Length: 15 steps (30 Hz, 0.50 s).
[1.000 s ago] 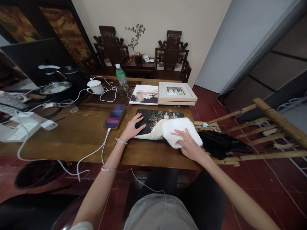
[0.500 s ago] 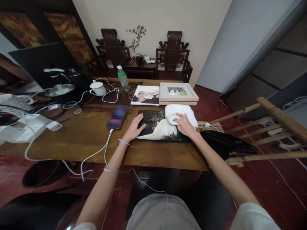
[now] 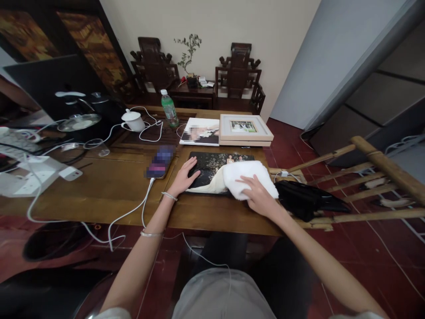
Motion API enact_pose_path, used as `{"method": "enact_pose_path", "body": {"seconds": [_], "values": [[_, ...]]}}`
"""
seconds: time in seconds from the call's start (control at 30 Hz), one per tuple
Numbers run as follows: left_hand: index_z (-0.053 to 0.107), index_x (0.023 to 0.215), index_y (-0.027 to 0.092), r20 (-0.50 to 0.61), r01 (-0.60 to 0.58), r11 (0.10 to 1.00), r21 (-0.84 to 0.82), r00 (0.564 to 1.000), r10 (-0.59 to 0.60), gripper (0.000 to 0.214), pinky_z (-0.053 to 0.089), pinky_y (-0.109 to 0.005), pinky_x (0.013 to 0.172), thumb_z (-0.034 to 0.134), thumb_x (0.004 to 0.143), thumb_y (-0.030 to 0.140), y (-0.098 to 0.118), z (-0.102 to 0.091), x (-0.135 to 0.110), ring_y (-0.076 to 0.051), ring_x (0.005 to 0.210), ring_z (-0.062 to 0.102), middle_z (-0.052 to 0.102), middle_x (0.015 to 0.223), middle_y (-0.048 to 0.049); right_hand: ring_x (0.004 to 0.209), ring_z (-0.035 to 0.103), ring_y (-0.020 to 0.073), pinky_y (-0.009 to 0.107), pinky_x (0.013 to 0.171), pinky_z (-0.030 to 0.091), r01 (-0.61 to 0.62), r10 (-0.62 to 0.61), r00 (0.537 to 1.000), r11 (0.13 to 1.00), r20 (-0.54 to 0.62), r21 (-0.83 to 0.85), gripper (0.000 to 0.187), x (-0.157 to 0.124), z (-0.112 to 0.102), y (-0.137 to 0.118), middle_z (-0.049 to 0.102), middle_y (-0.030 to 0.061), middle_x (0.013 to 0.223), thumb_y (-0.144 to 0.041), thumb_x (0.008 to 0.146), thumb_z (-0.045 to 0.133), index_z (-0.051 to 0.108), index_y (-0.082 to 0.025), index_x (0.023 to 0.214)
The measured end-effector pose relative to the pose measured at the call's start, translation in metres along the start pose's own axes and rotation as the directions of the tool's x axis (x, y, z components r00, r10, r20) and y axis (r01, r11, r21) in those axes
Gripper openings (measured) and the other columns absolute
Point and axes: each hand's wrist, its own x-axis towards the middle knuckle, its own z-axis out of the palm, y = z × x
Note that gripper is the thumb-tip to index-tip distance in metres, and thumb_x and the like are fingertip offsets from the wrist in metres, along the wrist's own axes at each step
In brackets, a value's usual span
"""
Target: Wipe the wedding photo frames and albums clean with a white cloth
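Note:
A dark photo panel (image 3: 207, 169) with a pale flowing gown in its picture lies flat on the wooden table. My left hand (image 3: 186, 176) rests on its left edge, fingers stretched out and thumb apart. On the panel's right part sits a folded white towel (image 3: 247, 170), hiding much of the gown. My right hand (image 3: 260, 195) grips the towel from the near side, fingers pressing into its top.
Behind the panel are a white photo album (image 3: 202, 131) and a light wood picture frame (image 3: 244, 128). A charging phone (image 3: 161, 161) lies left, with a green bottle (image 3: 169, 108), lidded cup (image 3: 133, 120) and power strip (image 3: 36, 177) beyond. A bamboo chair (image 3: 381, 155) stands right.
My right hand has drawn the towel toward me, from the panel's far right corner to its near right part. That uncovers small figures at the top. My left hand stays on the left edge.

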Motion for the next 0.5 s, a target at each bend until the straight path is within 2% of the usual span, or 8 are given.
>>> {"method": "enact_pose_path", "body": {"seconds": [0.17,0.27,0.37,0.5], "values": [[0.047,0.137,0.021,0.031,-0.011,1.000,0.022,0.999,0.011,0.052,0.023,-0.047,0.115,0.049,0.090,0.044,-0.004,-0.001,0.000,-0.024,0.140,0.032,0.038,0.150,-0.0094,0.133,0.038,0.0320,0.061,0.108,0.024,-0.163,0.165,0.986,0.985,0.028,-0.056,0.054,0.061,0.000,0.052,0.053,0.0211,0.132,0.002,0.067,0.042,0.063,-0.011,0.115],[0.047,0.137,0.020,0.033,-0.014,1.000,0.025,0.999,0.014,0.052,0.022,-0.046,0.115,0.048,0.090,0.043,-0.005,0.000,-0.001,-0.024,0.140,0.031,0.037,0.150,-0.0105,0.132,0.039,0.0333,0.063,0.105,0.026,-0.212,0.213,0.977,0.975,0.013,-0.069,0.057,0.086,-0.002,0.068,0.052,0.0230,0.133,0.002,0.070,0.040,0.059,-0.010,0.123],[0.048,0.136,0.019,0.029,-0.017,1.000,0.025,0.999,0.017,0.052,0.022,-0.046,0.115,0.048,0.090,0.043,-0.005,0.001,-0.001,-0.024,0.140,0.031,0.038,0.150,-0.0119,0.133,0.037,0.0348,0.065,0.105,0.025,-0.220,0.221,0.975,0.972,0.011,-0.078,0.057,0.088,-0.001,0.063,0.050,0.0249,0.135,0.002,0.072,0.039,0.057,-0.008,0.124],[0.049,0.136,0.021,0.013,-0.015,1.000,0.020,1.000,0.015,0.051,0.024,-0.047,0.115,0.049,0.089,0.043,-0.005,0.002,-0.001,-0.024,0.139,0.032,0.039,0.149,-0.0105,0.137,0.031,0.0342,0.066,0.107,0.020,-0.131,0.136,0.989,0.988,0.056,-0.087,0.054,0.057,0.004,0.019,0.047,0.0176,0.141,0.004,0.069,0.040,0.063,-0.014,0.114]]}}
